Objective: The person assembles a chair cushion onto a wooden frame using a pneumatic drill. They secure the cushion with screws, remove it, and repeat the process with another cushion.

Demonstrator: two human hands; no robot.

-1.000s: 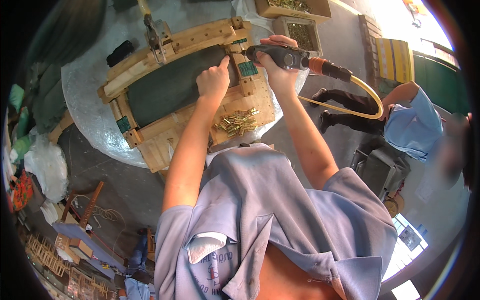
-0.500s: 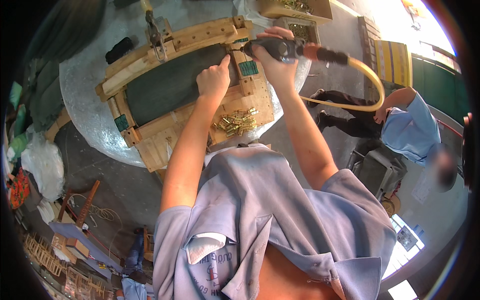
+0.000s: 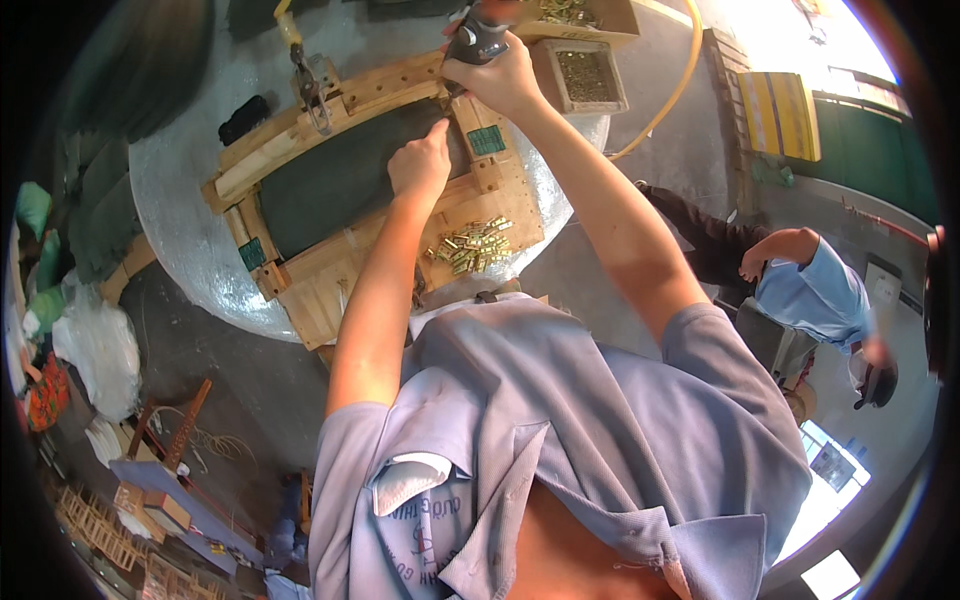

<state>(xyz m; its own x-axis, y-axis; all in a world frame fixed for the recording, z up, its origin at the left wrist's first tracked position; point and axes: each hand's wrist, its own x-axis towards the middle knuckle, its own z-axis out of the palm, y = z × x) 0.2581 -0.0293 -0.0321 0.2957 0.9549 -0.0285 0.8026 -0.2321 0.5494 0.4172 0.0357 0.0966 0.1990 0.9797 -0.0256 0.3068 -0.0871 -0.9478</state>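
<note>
My right hand [image 3: 505,78] grips a dark hand-held power driver [image 3: 468,45] fed by a yellow hose. Its tip points down at the far right corner of a wooden jig [image 3: 400,88]. On the dark green panel [image 3: 330,180] set inside the jig, my left hand [image 3: 420,168] rests with the index finger stretched toward that corner; its other fingers curl under, and nothing shows in them. What lies under the fingertip is too small to make out. Small brass-coloured metal fittings [image 3: 472,245] are piled on the jig's near board.
A toggle clamp [image 3: 308,88] stands on the jig's far rail, near a black object [image 3: 243,120]. Beyond the right side sits a tray of small metal parts [image 3: 588,80]. The yellow hose [image 3: 672,100] arcs to the right. Another person [image 3: 810,290] is at the right.
My right hand has swung the driver left and away from me, from beside the jig's right end to over its far right corner. My left hand has barely shifted.
</note>
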